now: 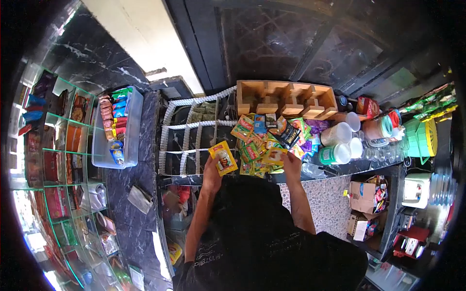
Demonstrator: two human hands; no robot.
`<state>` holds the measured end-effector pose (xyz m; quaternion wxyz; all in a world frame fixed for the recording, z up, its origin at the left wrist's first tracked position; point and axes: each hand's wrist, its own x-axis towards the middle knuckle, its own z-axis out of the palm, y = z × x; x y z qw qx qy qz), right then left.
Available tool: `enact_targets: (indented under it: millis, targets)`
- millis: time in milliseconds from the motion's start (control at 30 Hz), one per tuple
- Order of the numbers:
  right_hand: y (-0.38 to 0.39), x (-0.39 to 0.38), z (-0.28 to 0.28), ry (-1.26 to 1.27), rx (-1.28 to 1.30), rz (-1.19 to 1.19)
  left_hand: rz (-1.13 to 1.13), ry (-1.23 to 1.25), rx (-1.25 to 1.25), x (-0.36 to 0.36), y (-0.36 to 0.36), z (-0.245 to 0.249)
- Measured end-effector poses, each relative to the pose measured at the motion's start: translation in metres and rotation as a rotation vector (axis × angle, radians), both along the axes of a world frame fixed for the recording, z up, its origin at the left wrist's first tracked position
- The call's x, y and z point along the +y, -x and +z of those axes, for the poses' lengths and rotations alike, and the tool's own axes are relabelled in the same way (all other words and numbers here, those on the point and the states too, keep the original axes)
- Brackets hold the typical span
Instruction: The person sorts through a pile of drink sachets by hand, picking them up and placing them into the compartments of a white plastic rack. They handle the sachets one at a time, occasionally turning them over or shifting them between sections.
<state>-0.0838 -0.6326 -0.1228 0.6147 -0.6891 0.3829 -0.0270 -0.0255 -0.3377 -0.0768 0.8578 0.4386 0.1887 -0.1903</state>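
Fingers [214, 165] of the left hand [211, 175] are closed on the lower edge of a yellow sachet [223, 157], holding it up off the counter, tilted, with its printed face in view. It sits just above the front edge of the white divider rack [194, 133], to the left of the heap. The right hand [292, 164] lies palm down at the near edge of the pile of sachets [264, 140], its fingertips on a yellow packet [274, 155] there. From this angle I cannot tell whether they pinch it or only rest on it. The pile is a loose spread of green, yellow, orange, blue and purple packets on the dark marble counter [131, 213], right in front of a wooden organizer [286, 99] whose compartments are open toward us. Just right of the pile stand several plastic jars [340, 133], one lying on its side with a green lid [335, 154]. Farther right is a green basket [422, 138]. The white divider rack splits its surface into long lanes, and a few dark packets lie in the far ones. Well to the left a clear plastic bin [133, 126] holds a row of upright sachets. Beyond it, glass display shelves [58, 160] run along the edge, stacked with packaged goods. Below the counter on the right, an open cardboard box [364, 196] sits on a lower shelf with small items inside.
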Motion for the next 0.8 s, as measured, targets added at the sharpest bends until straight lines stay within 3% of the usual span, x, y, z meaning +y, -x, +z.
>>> enact_targets:
  millis: [67,133,200,267,300,433,533,567,633,667,733,800]
  targets:
    - [-0.006,0.005,0.020,0.061,-0.026,0.065,-0.033,0.107,0.010,0.003,-0.001,-0.009]
    - [-0.013,0.013,0.036,0.320,-0.248,0.143,-0.060,0.070,0.014,0.004,-0.005,-0.010]
    - [-0.030,0.020,0.063,0.320,-0.233,0.254,-0.099,0.042,0.004,0.005,-0.009,-0.015]
    - [-0.049,0.030,0.083,0.533,-0.549,0.538,-0.122,0.045,-0.035,0.006,-0.016,-0.021]
    - [-0.058,0.037,0.093,0.315,-0.475,0.646,-0.124,0.063,-0.012,0.006,-0.019,-0.023]
    - [-0.087,0.091,0.140,0.119,-0.500,0.846,-0.160,0.171,-0.083,-0.001,-0.015,0.015]
    - [-0.098,0.115,0.125,0.313,-0.570,1.014,-0.186,0.132,-0.212,-0.001,-0.002,0.022]
    - [-0.098,0.123,0.121,0.527,-0.659,0.977,-0.210,-0.003,-0.231,0.000,-0.002,0.024]
    - [-0.098,0.132,0.113,0.823,-0.758,0.927,-0.178,0.005,-0.255,0.000,-0.001,0.023]
    - [-0.098,0.136,0.108,0.816,-0.764,0.939,-0.161,0.015,-0.276,0.001,0.001,0.023]
    - [-0.097,0.145,0.102,0.539,-0.766,1.016,-0.161,0.005,-0.287,0.007,0.004,0.020]
    - [-0.094,0.153,0.096,0.496,-0.728,1.016,-0.288,-0.203,-0.368,0.010,0.009,0.017]
